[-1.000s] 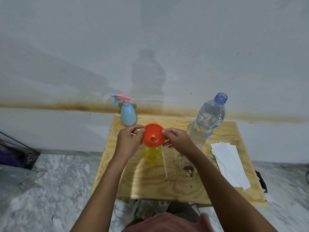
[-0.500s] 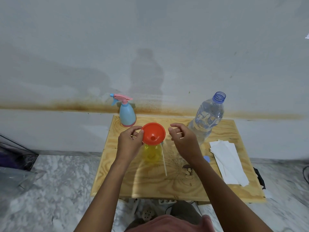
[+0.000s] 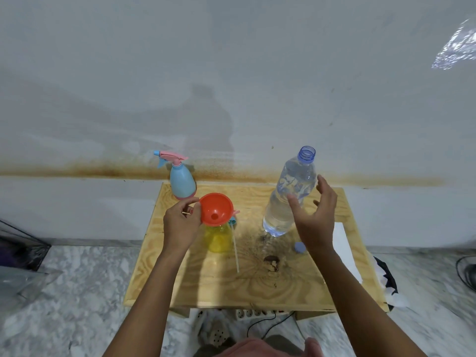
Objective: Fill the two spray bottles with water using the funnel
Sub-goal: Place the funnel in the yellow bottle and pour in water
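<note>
**Change.** The right hand (image 3: 315,217), just beside the funnel (image 3: 215,208) half a second earlier, is now at the water bottle (image 3: 291,197). Its fingers are spread, with the thumb across the bottle's near side and the fingers past its right side. Whether it touches the bottle cannot be told. The left hand (image 3: 181,225) keeps its pinch on the funnel's left rim. The funnel stays seated in the neck of the yellow bottle (image 3: 219,237), which stands left of centre on the table (image 3: 257,287).

**Surroundings.** The blue bottle (image 3: 182,185), its sprayer fitted, stands upright at the back left corner, just behind the funnel. The water bottle stands uncapped at the back right. Its cap (image 3: 300,247) lies on the wood beside the right wrist. A loose spray head (image 3: 233,220) lies just right of the funnel. Its tube (image 3: 235,248) runs toward the near edge, between the yellow bottle and a dark stain (image 3: 271,261). Paper (image 3: 345,248) lies along the right edge, partly hidden by the right forearm.

**Edges and room.** The table's back edge meets the wall (image 3: 231,73). Open wood lies between the two forearms, from the stain to the near edge. A power strip (image 3: 247,314) lies on the floor (image 3: 77,292) under that edge.
</note>
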Motion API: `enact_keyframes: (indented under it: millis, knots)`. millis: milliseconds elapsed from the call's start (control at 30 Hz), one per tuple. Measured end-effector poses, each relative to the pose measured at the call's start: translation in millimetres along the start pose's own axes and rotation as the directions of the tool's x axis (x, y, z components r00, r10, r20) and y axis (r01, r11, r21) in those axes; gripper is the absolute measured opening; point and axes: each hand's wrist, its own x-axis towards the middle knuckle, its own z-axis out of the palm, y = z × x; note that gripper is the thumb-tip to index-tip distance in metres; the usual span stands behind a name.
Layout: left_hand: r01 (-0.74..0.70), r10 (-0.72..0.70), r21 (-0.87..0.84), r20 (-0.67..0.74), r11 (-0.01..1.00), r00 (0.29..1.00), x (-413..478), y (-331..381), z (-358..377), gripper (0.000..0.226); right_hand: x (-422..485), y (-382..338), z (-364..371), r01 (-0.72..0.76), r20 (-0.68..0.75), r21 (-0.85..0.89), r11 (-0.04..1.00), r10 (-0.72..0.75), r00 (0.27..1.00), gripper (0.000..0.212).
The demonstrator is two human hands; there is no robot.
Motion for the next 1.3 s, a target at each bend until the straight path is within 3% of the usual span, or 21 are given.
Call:
enact_keyframes:
  millis: [133,433,1300]
  knots:
    - [0.038,-0.039,-0.002,-0.021,0.999,0.999,-5.5,5.7,3.8,0.014,24.6,1.9,-1.4,-0.033,0.204,0.113,0.993,0.009,0.979,0.085]
    - [0.089,-0.090,-0.013,-0.053,0.996,0.995,-15.6,11.9,10.2,0.025,47.1,2.9,-0.9,0.017,0.313,0.231,0.973,-0.091,0.945,0.073]
    - [0.123,-0.128,-0.062,-0.084,0.990,0.988,-18.9,11.9,13.2,0.029,53.8,11.8,20.5,0.063,0.213,0.347,0.936,-0.144,0.966,0.063]
